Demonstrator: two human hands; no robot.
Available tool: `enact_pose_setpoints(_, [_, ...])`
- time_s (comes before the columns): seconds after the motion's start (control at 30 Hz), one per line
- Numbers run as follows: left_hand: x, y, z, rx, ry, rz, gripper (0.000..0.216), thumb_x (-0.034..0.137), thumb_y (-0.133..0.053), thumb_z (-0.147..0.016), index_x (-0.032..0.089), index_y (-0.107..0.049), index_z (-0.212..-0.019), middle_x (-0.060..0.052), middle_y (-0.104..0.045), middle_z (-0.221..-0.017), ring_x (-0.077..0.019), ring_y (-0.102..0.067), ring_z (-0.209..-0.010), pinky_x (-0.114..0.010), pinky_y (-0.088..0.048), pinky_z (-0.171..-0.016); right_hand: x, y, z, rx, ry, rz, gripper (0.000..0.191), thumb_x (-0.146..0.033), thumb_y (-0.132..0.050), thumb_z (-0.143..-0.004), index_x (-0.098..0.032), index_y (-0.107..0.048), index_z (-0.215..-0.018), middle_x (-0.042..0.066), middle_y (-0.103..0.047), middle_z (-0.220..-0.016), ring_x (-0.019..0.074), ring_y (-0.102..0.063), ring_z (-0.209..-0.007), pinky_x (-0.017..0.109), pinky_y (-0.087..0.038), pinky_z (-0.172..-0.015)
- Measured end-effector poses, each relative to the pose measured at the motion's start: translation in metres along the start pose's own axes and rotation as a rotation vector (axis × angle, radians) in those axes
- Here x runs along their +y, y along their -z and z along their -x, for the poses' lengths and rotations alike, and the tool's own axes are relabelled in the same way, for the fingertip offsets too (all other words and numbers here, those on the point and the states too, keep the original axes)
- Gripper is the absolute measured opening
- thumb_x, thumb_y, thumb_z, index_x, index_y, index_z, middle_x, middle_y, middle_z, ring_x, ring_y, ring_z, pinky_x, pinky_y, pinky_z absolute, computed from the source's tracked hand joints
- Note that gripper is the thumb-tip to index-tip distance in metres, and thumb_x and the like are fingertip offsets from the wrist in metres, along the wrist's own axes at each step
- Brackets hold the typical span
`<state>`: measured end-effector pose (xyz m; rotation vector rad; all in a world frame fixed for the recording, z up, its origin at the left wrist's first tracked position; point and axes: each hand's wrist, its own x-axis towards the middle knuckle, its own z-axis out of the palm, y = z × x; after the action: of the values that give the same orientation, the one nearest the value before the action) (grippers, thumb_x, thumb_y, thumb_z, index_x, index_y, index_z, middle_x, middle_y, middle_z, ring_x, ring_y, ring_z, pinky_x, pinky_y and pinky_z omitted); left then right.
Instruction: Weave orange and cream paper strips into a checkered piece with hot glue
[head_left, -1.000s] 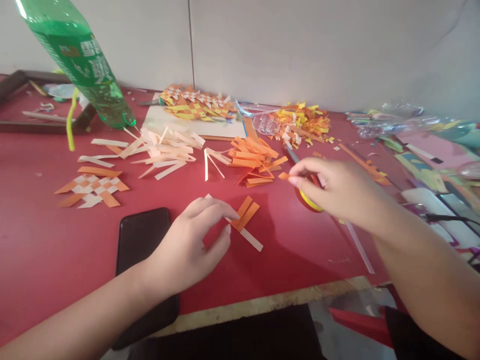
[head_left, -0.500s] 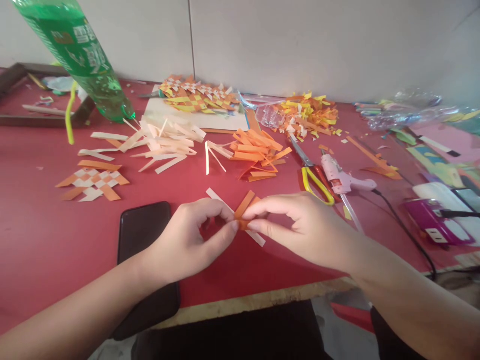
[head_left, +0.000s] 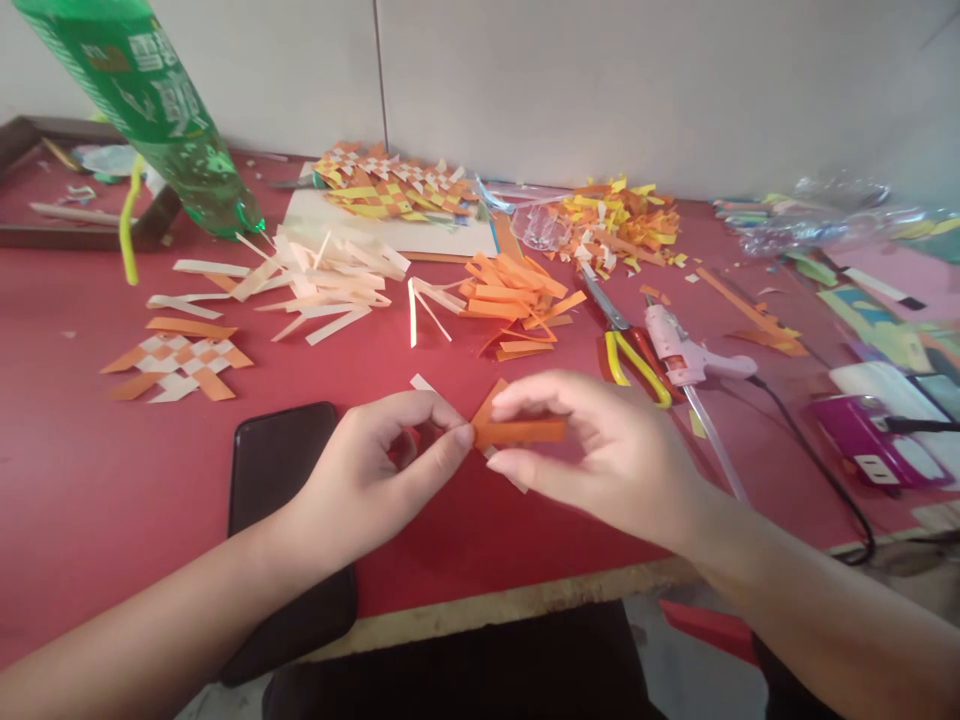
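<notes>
Nearest the camera, lay dark and face-up by the table's front edge: a black smartphone [head_left: 281, 470], under the left forearm. Just beyond, pinched between thumb and forefinger of the left hand [head_left: 367, 475], the crossing point of a few orange and cream paper strips [head_left: 491, 410], apparently to keep the start of a weave from slipping on the red table [head_left: 90, 480]. Gripped in the right hand [head_left: 600, 450] from the other side, held level at the pinch, likely for threading: one orange strip [head_left: 521, 432]. Kept within easy reach to the right: yellow-handled scissors [head_left: 626, 345] and a pink glue gun [head_left: 686, 355], cord trailing off toward the table edge. Sorted by colour behind the hands: a heap of cream strips [head_left: 322, 285] and a heap of orange strips [head_left: 510, 300]. Set aside to the left, flat: a finished orange-and-white woven piece [head_left: 176, 362]. Farther back, stacked on a white sheet: more woven pieces [head_left: 394, 190], beside a mound of orange and yellow offcuts [head_left: 619, 230]. Leaning at far left against the wall: a green plastic bottle [head_left: 150, 100]
</notes>
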<state>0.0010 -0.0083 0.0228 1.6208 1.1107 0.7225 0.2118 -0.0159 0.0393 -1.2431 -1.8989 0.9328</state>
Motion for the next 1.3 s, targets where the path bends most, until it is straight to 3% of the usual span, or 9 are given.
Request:
enact_pose_setpoints(0.1, [0.0,0.0,0.0,0.08,-0.01,0.027,0.024,0.039,-0.059,-0.089,0.019,-0.064,-0.078,0.001,-0.063,-0.072,-0.0121,-0.055,-0.063,-0.024,-0.045,-0.059,0.005,-0.005,-0.001,0.008,-0.325,-0.481,0.045,-0.033,-0.083,-0.069,-0.027,-0.058,-0.106,-0.001,-0.066,-0.09,0.0158,-0.066,-0.08,0.027,-0.055,-0.06])
enact_pose_setpoints(0.17, [0.0,0.0,-0.002,0.124,-0.001,0.079,0.024,0.039,-0.061,-0.089,0.019,-0.065,-0.078,0.001,-0.065,-0.072,-0.0114,-0.056,-0.063,-0.022,-0.046,-0.058,0.007,-0.011,-0.001,-0.025,-0.424,-0.706,0.051,-0.03,-0.085,-0.065,-0.027,-0.057,-0.107,-0.001,-0.064,-0.088,0.014,-0.063,-0.076,0.024,-0.051,-0.054])
enact_pose_setpoints(0.27, [0.0,0.0,-0.004,0.153,0.001,0.128,0.022,0.038,-0.062,-0.089,0.019,-0.067,-0.079,0.001,-0.068,-0.073,-0.0106,-0.059,-0.064,-0.021,-0.048,-0.059,0.006,-0.019,-0.001,-0.05,-0.475,-0.827,0.038,-0.029,-0.084,-0.066,-0.025,-0.065,-0.099,0.0,-0.065,-0.085,0.0128,-0.06,-0.073,0.024,-0.049,-0.056])
enact_pose_setpoints(0.4, [-0.002,-0.001,-0.004,0.145,-0.012,0.103,0.02,0.038,-0.064,-0.088,0.02,-0.069,-0.082,0.001,-0.071,-0.077,-0.0115,-0.062,-0.067,-0.021,-0.048,-0.059,0.002,-0.025,-0.005,0.049,-0.518,-0.854,0.022,-0.033,-0.083,-0.068,-0.026,-0.068,-0.084,-0.003,-0.065,-0.071,0.0121,-0.056,-0.061,0.027,-0.047,-0.053])
enact_pose_setpoints(0.6, [-0.003,0.0,-0.001,0.112,-0.027,0.043,0.019,0.039,-0.063,-0.089,0.022,-0.07,-0.083,0.001,-0.072,-0.08,-0.0133,-0.063,-0.071,-0.024,-0.049,-0.062,0.002,-0.023,-0.01,0.033,-0.482,-0.804,0.013,-0.031,-0.079,-0.074,-0.022,-0.071,-0.079,-0.001,-0.067,-0.074,0.0124,-0.061,-0.066,0.027,-0.05,-0.056])
enact_pose_setpoints(0.7, [-0.004,0.0,0.0,0.107,-0.069,-0.116,0.017,0.037,-0.061,-0.09,0.022,-0.069,-0.086,0.001,-0.07,-0.077,-0.0138,-0.061,-0.066,-0.025,-0.048,-0.058,0.007,-0.019,-0.01,0.057,-0.42,-0.75,0.015,-0.03,-0.078,-0.075,-0.021,-0.067,-0.077,-0.002,-0.068,-0.075,0.0112,-0.062,-0.062,0.026,-0.05,-0.054])
enact_pose_setpoints(0.93, [-0.014,-0.003,0.001,0.061,-0.527,-0.696,0.021,0.014,-0.055,-0.086,0.015,-0.069,-0.102,-0.007,-0.073,-0.104,-0.0252,-0.063,-0.094,-0.043,-0.053,-0.085,0.019,-0.007,0.001,0.071,-0.394,-0.259,0.022,-0.028,-0.074,-0.076,-0.022,-0.059,-0.091,0.002,-0.075,-0.089,0.0195,-0.072,-0.084,0.033,-0.057,-0.076])
enact_pose_setpoints(1.1, [-0.019,-0.002,0.001,-0.032,-0.686,-0.833,0.024,0.011,-0.054,-0.086,0.013,-0.071,-0.101,-0.009,-0.073,-0.113,-0.0313,-0.061,-0.113,-0.048,-0.051,-0.094,0.02,-0.011,0.012,0.028,-0.443,-0.144,0.021,-0.03,-0.069,-0.08,-0.023,-0.052,-0.09,0.002,-0.075,-0.087,0.0191,-0.071,-0.076,0.031,-0.056,-0.067])
enact_pose_setpoints(1.3, [-0.016,-0.004,0.001,-0.066,-0.679,-0.871,0.024,0.015,-0.054,-0.085,0.013,-0.074,-0.099,-0.01,-0.073,-0.107,-0.0304,-0.064,-0.096,-0.048,-0.057,-0.08,0.021,-0.01,0.012,-0.01,-0.503,-0.149,0.022,-0.029,-0.07,-0.079,-0.023,-0.052,-0.09,0.0,-0.074,-0.084,0.0162,-0.069,-0.072,0.028,-0.053,-0.065])
